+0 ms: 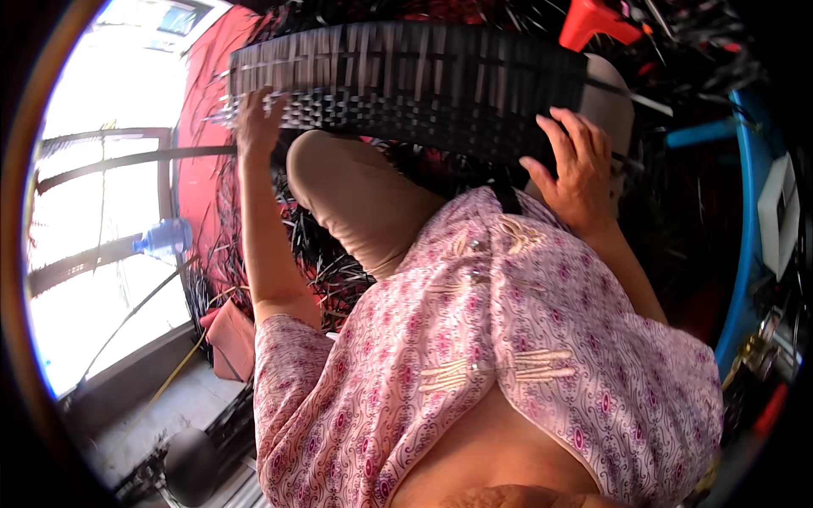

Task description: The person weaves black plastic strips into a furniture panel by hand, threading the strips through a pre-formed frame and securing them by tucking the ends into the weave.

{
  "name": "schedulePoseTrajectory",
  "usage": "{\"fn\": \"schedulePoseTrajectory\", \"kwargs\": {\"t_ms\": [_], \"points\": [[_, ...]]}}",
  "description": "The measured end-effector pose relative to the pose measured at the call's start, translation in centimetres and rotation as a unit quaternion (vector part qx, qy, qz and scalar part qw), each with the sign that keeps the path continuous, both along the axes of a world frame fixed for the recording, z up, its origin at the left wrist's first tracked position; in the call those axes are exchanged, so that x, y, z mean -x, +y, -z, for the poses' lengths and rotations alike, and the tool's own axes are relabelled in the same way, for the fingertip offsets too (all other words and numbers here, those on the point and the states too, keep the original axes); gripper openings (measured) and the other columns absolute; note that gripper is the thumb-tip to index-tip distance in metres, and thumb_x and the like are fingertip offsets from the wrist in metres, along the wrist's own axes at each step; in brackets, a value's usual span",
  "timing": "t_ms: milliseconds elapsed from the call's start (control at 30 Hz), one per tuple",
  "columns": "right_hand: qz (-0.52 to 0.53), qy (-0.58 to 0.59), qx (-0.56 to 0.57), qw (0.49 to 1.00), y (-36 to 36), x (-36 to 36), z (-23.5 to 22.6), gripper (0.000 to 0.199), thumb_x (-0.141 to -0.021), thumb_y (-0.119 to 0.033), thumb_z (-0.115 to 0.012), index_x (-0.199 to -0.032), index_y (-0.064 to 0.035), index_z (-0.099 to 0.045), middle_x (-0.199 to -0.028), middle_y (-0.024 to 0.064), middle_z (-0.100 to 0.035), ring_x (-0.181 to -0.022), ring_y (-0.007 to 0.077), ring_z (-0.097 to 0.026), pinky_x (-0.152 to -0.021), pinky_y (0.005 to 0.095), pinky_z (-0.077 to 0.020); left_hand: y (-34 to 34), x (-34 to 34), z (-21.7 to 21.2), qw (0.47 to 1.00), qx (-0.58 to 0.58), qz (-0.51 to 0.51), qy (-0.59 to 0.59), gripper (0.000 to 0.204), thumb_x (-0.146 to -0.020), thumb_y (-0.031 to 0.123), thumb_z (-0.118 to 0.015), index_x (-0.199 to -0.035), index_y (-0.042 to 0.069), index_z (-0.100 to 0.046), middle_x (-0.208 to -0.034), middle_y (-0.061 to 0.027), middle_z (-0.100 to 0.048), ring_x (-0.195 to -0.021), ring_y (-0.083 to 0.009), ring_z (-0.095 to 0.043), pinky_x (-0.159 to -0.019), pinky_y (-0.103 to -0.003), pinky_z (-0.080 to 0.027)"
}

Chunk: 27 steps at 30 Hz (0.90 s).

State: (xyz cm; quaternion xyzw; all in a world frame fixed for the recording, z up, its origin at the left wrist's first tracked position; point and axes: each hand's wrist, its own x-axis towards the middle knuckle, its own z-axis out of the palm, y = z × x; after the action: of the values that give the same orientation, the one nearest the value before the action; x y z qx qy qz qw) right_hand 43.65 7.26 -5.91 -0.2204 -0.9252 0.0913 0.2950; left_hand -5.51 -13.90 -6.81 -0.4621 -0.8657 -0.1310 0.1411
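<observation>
A wide black woven basket [406,80], made of flat strips, lies across my lap at the far side of my knees. Its upright strips are smeared by motion. My left hand [258,127] is at its left end, with the thumb on the near side and the fingers curled at the edge; the fingertips are partly blurred. Beside the right end, my right hand [580,161] is open, its fingers spread and apart from one another, with nothing visible in them. Loose strip ends [639,97] stick out past the basket's right side.
Cut black strips [318,254] lie tangled over the red floor covering [203,190]. To the right stands a blue plastic piece of furniture [745,254], and a red plastic stool [597,25] is at the far right. A clear blue bottle [165,237] sits by the bright opening at left.
</observation>
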Motion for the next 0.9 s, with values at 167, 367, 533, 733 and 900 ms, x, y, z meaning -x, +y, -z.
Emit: {"fn": "schedulePoseTrajectory", "kwargs": {"t_ms": [167, 367, 533, 733, 900], "points": [[0.054, -0.001, 0.025, 0.998, 1.2, -3.1, 1.6, 0.051, -0.085, -0.031, -0.072, -0.129, -0.0079, -0.056, -0.127, 0.0126, -0.052, -0.114, 0.0328, -0.053, -0.098, 0.0435, -0.0423, -1.8, 5.5, 4.1, 0.999, 0.031, -0.009, -0.021, 0.049, -0.097, 0.042, -0.054, -0.134, 0.011, -0.055, -0.135, -0.0155, -0.052, -0.127, -0.0347, -0.048, -0.107, -0.045, -0.036], [0.069, 0.040, 0.039, 0.996, 2.0, -6.8, 2.7, 0.038, -0.084, -0.028, -0.075, -0.119, -0.0132, -0.065, -0.104, 0.0027, -0.063, -0.096, 0.0200, -0.061, -0.086, 0.0360, -0.0459, -1.7, 6.5, 4.1, 0.988, -0.011, -0.018, -0.154, 0.051, -0.095, 0.042, -0.058, -0.129, 0.004, -0.061, -0.131, -0.0193, -0.057, -0.122, -0.0347, -0.051, -0.106, -0.044, -0.037], [0.056, 0.098, 0.055, 0.992, 3.7, -9.8, 2.5, 0.028, -0.086, -0.029, -0.074, -0.110, -0.0142, -0.070, -0.100, -0.0010, -0.065, -0.092, 0.0147, -0.062, -0.086, 0.0349, -0.0455, 3.3, -0.2, -1.5, 0.990, 0.127, -0.065, -0.002, 0.051, -0.095, 0.041, -0.060, -0.126, 0.001, -0.061, -0.126, -0.0207, -0.061, -0.118, -0.0338, -0.057, -0.099, -0.043, -0.044], [0.194, 0.245, 0.199, 0.929, 7.2, -15.7, 6.8, 0.020, -0.089, -0.026, -0.069, -0.097, -0.0077, -0.072, -0.097, 0.0074, -0.069, -0.094, 0.0277, -0.064, -0.084, 0.0378, -0.0493, 12.1, -30.9, -4.8, 0.966, -0.144, 0.210, -0.037, 0.053, -0.087, 0.008, -0.070, -0.136, 0.002, -0.052, -0.140, -0.0174, -0.052, -0.133, -0.0360, -0.045, -0.110, -0.048, -0.039], [0.445, 0.278, 0.376, 0.764, 12.9, -25.8, 20.0, 0.026, -0.092, -0.026, -0.061, -0.099, -0.0041, -0.074, -0.086, 0.0104, -0.072, -0.081, 0.0203, -0.069, -0.077, 0.0301, -0.0513, 13.8, -38.2, -3.2, 0.954, -0.001, 0.290, -0.071, 0.063, -0.094, 0.041, -0.061, -0.142, 0.003, -0.045, -0.150, -0.0209, -0.037, -0.138, -0.0387, -0.034, -0.112, -0.053, -0.023]]}}
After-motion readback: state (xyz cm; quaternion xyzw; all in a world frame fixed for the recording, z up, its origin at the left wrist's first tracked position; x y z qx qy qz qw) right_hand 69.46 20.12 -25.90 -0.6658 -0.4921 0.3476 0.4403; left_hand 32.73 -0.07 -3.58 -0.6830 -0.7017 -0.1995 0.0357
